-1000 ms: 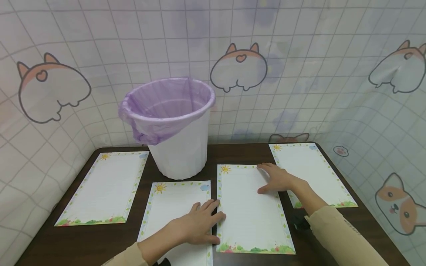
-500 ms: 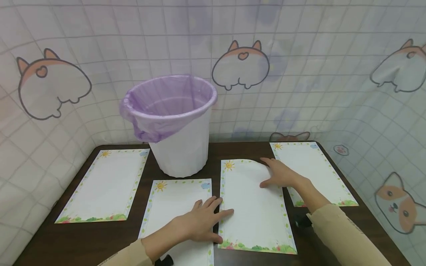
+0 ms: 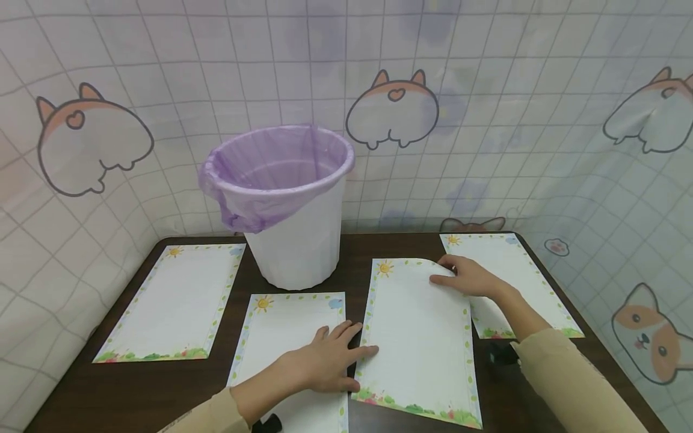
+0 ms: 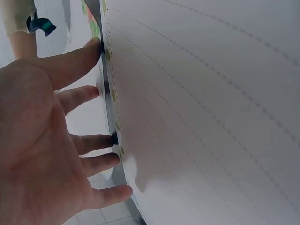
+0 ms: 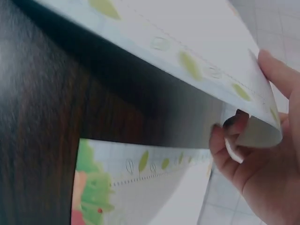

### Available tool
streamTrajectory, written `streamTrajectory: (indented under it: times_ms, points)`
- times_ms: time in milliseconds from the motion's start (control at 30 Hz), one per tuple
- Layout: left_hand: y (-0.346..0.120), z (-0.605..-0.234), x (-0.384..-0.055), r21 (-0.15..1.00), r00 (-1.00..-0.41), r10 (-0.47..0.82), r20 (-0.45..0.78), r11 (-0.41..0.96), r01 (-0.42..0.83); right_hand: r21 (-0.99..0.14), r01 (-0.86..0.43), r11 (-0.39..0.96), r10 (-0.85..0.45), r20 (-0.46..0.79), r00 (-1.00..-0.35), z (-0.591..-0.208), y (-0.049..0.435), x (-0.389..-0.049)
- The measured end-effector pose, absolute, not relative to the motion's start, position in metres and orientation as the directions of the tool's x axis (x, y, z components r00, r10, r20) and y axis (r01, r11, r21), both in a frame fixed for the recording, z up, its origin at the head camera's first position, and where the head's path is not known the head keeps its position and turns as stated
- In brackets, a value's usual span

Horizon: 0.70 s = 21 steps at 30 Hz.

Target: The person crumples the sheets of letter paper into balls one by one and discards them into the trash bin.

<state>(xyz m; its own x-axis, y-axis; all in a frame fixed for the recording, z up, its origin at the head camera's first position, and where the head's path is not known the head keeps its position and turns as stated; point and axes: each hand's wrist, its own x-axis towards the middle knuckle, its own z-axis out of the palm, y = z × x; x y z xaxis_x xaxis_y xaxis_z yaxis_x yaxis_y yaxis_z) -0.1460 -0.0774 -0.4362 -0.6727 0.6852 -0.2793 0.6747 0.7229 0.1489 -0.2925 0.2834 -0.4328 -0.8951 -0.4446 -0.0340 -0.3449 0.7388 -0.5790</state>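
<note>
My right hand (image 3: 472, 279) pinches the top right corner of a white sheet of stationery paper (image 3: 417, 343) with a sun and leaf border. In the right wrist view, the paper's edge (image 5: 187, 70) curls up off the dark table between thumb and fingers. My left hand (image 3: 327, 364) has its fingers spread and lies over another bordered sheet (image 3: 287, 325) to the left. Its index fingertip reaches the left edge of the held sheet in the head view; whether it touches is unclear. In the left wrist view the fingers (image 4: 105, 199) are straight, holding nothing.
A white bin (image 3: 298, 246) lined with a purple bag (image 3: 271, 204) stands at the back of the dark wooden table (image 3: 65, 391). More bordered sheets lie at the far left (image 3: 168, 300) and far right (image 3: 520, 282). A printed cloth wall (image 3: 487, 120) encloses the table.
My right hand has taken hold of the sheet's top right corner, lifted it and shifted the sheet to the right, tilting it. The left hand has moved slightly right, its index finger straightening.
</note>
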Motion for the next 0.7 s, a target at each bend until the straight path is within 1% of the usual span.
streamTrajectory:
  times_ms: [133, 233, 400, 533, 700]
  points:
    - [-0.077, -0.437, -0.147, 0.151, -0.673, 0.682, -0.285, 0.726, 0.671, -0.585, -0.345, 0.734, -0.421, 0.006, -0.907, -0.430, 0.289, -0.292]
    - [-0.077, -0.436, -0.147, 0.149, -0.677, 0.677, -0.287, 0.730, 0.667, -0.599, -0.362, 0.714, -0.438, 0.022, -0.899, -0.425, 0.294, -0.292]
    - [-0.076, -0.434, -0.147, 0.145, -0.688, 0.665, -0.290, 0.741, 0.656, -0.602, -0.367, 0.709, -0.470, -0.017, -0.883, -0.415, 0.307, -0.290]
    - [-0.075, -0.433, -0.150, 0.146, -0.694, 0.659, -0.290, 0.747, 0.648, -0.618, -0.373, 0.692, -0.511, -0.054, -0.858, -0.407, 0.319, -0.285]
    - [-0.078, -0.435, -0.155, 0.152, -0.707, 0.641, -0.300, 0.763, 0.628, -0.672, -0.392, 0.629, -0.588, -0.081, -0.805, -0.406, 0.333, -0.280]
